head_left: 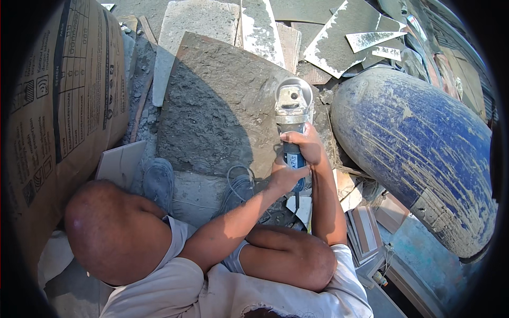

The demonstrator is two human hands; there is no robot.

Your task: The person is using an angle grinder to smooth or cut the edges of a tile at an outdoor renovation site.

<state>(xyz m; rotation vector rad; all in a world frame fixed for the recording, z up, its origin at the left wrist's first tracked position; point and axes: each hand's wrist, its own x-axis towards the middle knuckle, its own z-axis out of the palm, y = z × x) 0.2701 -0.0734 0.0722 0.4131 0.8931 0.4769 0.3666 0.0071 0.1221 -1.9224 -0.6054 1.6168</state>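
Observation:
An angle grinder (292, 117) with a metal head, a disc guard and a dark blue body is gripped in both my hands. My left hand (286, 174) is closed round the rear part of the body. Farther forward, my right hand (309, 144) wraps the body just behind the metal head. The grinder's head lies over the right edge of a large rough slab (212, 100) caked with grey mortar. Whether the disc touches the slab cannot be made out. A power cord (297, 204) runs back from the grinder's rear end.
A big printed paper sack (79, 90) stands at the left. To the right lies a scratched blue drum (419, 138). Broken tile pieces (352, 32) lie at the far side, and stacked tile strips (365, 233) sit at the near right. My shoes (159, 183) are against the slab's near edge.

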